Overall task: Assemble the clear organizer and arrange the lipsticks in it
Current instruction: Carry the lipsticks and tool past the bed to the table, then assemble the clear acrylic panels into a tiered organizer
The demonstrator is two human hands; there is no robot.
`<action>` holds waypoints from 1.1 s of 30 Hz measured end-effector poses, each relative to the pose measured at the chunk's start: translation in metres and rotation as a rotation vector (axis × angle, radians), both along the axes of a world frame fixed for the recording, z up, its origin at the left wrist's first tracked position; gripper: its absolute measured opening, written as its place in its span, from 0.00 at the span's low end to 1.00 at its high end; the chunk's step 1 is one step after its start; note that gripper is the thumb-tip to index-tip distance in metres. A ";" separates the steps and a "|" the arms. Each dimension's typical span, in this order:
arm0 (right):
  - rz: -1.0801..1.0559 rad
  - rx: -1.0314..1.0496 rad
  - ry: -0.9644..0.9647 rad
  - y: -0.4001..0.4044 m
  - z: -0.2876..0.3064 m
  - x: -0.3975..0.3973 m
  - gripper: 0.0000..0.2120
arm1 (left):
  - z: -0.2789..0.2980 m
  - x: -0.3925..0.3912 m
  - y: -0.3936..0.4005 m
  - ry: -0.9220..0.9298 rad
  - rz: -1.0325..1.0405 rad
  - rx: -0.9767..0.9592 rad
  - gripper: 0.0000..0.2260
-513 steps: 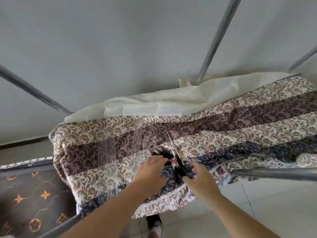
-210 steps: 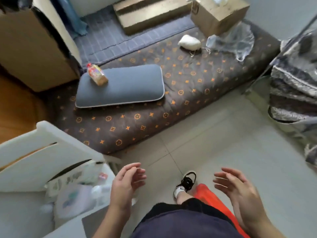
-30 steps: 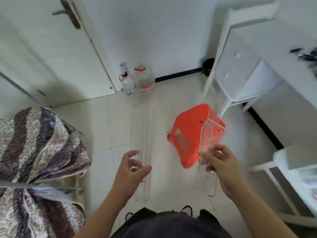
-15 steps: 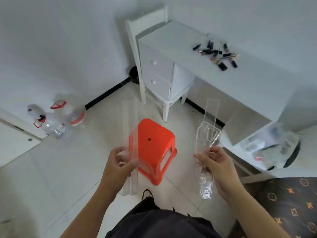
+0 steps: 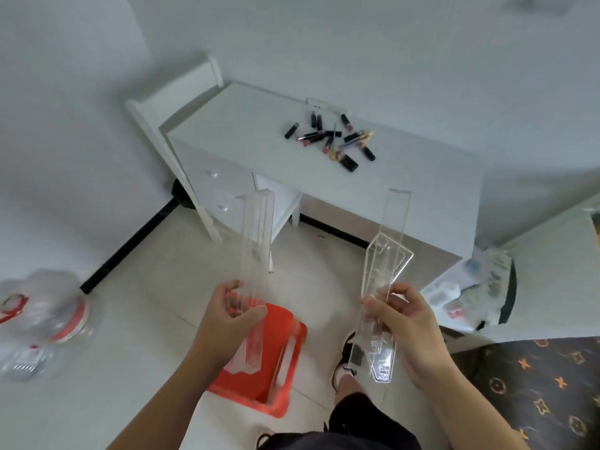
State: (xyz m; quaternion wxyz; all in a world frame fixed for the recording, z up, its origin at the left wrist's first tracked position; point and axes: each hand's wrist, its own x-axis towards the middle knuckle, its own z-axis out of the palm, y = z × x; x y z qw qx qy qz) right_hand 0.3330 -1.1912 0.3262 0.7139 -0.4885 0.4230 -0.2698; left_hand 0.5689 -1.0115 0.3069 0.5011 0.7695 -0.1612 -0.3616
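My left hand (image 5: 229, 323) grips a bundle of long clear organizer strips (image 5: 256, 241), held upright in front of me. In my right hand (image 5: 404, 332) is another set of clear organizer panels (image 5: 386, 254), also upright, with one angled side piece sticking out to the right. Several lipsticks (image 5: 331, 138), mostly black tubes with some pink and gold, lie scattered on the white desk (image 5: 292, 170) ahead, well beyond both hands.
A red plastic stool (image 5: 276, 358) stands on the tiled floor just below my left hand. Plastic water bottles (image 5: 39, 323) lie at the left. A white shelf with clutter (image 5: 467, 293) is at the right, and a patterned mattress (image 5: 545, 388) at bottom right.
The view has swung further toward the desk, which is now closer and more central. Both hands still hold the same clear pieces upright; the stool now sits lower in view.
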 end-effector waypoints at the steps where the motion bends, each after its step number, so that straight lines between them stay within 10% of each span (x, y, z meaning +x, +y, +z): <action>1: -0.001 0.001 -0.003 -0.018 -0.001 0.007 0.15 | -0.001 0.005 -0.017 -0.015 -0.004 0.003 0.26; 15: 0.121 -0.002 0.069 -0.279 -0.005 0.058 0.13 | 0.006 0.046 -0.258 -0.043 0.100 -0.006 0.24; 33: -0.033 0.069 0.240 -0.365 -0.065 0.115 0.15 | -0.021 0.155 -0.394 -0.158 -0.099 0.152 0.35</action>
